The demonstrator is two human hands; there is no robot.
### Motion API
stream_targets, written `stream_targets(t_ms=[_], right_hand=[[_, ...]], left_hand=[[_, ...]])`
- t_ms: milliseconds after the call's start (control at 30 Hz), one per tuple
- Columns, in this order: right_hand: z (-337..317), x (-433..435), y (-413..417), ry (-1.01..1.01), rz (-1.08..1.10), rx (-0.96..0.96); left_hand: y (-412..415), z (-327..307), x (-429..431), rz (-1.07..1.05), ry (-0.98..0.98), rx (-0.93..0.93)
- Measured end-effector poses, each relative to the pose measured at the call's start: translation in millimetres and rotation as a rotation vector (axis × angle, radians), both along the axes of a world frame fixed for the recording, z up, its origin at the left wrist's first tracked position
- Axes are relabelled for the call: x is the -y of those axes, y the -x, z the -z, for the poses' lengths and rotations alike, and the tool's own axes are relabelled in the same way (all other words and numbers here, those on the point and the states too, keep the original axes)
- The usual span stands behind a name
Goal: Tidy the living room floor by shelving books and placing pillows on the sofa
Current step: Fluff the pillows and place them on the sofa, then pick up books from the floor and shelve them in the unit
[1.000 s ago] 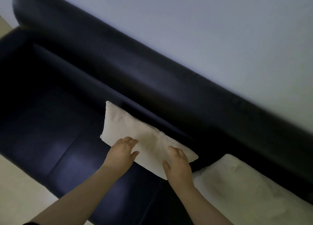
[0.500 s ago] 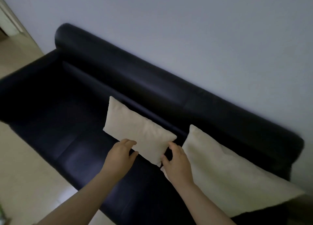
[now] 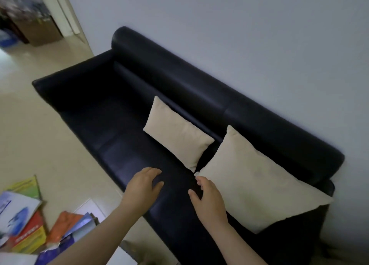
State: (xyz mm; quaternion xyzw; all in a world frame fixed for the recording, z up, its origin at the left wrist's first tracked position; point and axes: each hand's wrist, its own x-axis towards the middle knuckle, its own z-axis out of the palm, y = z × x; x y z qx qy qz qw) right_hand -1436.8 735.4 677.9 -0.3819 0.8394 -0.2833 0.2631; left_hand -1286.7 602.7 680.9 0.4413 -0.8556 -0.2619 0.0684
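A small cream pillow (image 3: pixel 176 133) leans against the backrest of the black leather sofa (image 3: pixel 123 136), near its middle. A larger cream pillow (image 3: pixel 257 182) leans at the sofa's right end. My left hand (image 3: pixel 142 186) hovers over the seat's front part with relaxed fingers and holds nothing. My right hand (image 3: pixel 209 199) is also empty, fingers loosely spread, beside the large pillow's lower left corner. Several books (image 3: pixel 30 222) lie scattered on the floor at the lower left.
The sofa stands against a pale wall (image 3: pixel 239 35). Cream tiled floor (image 3: pixel 40 140) stretches to the left. A doorway (image 3: pixel 65 11) at the top left opens onto a cluttered room with a brown box (image 3: pixel 40 31).
Both hands have let go of the small pillow and drawn back toward me. The view has pulled away, bringing the whole sofa, the floor and the books into sight.
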Motion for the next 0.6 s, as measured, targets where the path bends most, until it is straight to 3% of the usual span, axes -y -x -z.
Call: stream_targets(t_ms=[267,600], right_hand=[[7.8,-3.8,-64.5,-0.044,-0.124,0.018],[19.7,-7.1,-237.2,-0.112,-0.278,0.052]], left_hand=[[-87.6,-0.3,-20.4,-0.141,-0.028,0.034],[-282.5,21.2,-55.3,-0.280,-0.127,0.059]])
